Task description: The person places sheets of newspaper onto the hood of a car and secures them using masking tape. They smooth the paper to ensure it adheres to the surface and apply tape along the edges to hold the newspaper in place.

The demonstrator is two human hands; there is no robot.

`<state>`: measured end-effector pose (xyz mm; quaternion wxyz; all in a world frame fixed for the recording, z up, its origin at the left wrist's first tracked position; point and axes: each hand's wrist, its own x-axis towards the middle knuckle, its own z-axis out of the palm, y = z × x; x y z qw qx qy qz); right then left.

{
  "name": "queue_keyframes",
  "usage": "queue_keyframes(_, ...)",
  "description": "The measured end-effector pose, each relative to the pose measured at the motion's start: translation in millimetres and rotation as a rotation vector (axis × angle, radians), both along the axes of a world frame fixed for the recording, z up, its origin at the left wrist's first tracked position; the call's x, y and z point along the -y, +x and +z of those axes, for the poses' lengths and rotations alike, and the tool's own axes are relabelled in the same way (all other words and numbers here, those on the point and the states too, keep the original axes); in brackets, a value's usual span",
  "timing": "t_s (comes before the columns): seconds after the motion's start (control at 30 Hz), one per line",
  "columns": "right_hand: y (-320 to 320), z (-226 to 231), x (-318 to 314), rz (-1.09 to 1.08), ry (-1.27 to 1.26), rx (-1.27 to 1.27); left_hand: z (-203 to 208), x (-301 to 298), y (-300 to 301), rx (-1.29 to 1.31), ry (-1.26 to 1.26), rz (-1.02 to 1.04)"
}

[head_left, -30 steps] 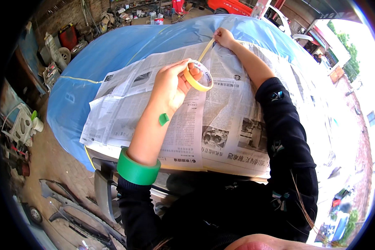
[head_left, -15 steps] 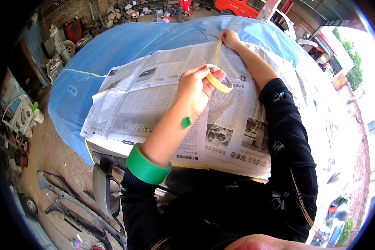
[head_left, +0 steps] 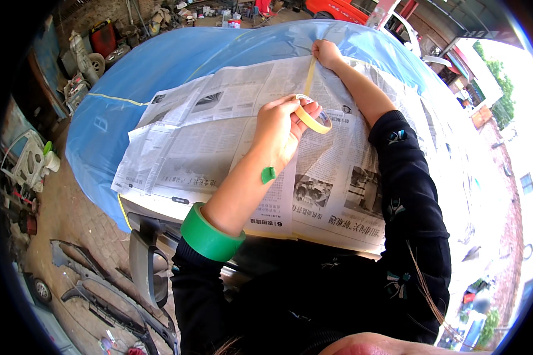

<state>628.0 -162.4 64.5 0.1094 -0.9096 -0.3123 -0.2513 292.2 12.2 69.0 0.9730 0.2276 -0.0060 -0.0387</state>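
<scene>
My left hand [head_left: 283, 121] is closed round a roll of yellow masking tape [head_left: 314, 122], held above the newspaper. From the roll a strip of masking tape [head_left: 310, 76] runs away to my right hand [head_left: 327, 53], whose fingers pinch its far end by the top edge of the paper. Newspaper sheets [head_left: 237, 124] lie over the car, overlapping blue plastic film [head_left: 160, 56]. A wide green tape roll [head_left: 212, 232] sits round my left wrist like a bangle, and a small green tape piece [head_left: 268, 174] sticks to that forearm.
A side mirror [head_left: 149, 269] juts out at the lower left. Dark car trim parts [head_left: 109, 296] lie on the brick floor there. Clutter and a red container [head_left: 104, 40] stand at the far left, with a red vehicle [head_left: 337, 10] at the back.
Both hands keep nearly the same place and hold. The tape roll has tilted slightly, and the whole view has shifted a little.
</scene>
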Motion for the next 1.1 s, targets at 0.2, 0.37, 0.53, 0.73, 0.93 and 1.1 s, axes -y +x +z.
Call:
queue_keyframes(0.2, -2, 0, -1, -0.025, -0.015, -0.032, -2, -1, 1, -0.006, -0.015, 0.006)
queue_keyframes(0.37, -1, 2, 0, -0.068, -0.100, -0.051, -3, 1, 0, -0.005, -0.024, 0.001)
queue_keyframes(0.53, -20, 1, -13, -0.261, -0.079, 0.190, -4, -1, -1, -0.013, -0.032, 0.009)
queue_keyframes(0.73, -26, 5, -16, -0.233, -0.060, 0.314, -8, 0, 1, -0.030, -0.021, 0.014)
queue_keyframes(0.93, -4, 4, -3, -0.130, -0.121, -0.160, -3, 4, 1, -0.079, -0.039, 0.015)
queue_keyframes(1.1, 0, 11, 2, -0.053, -0.185, -0.329, -7, 2, 3, -0.108, -0.057, 0.033)
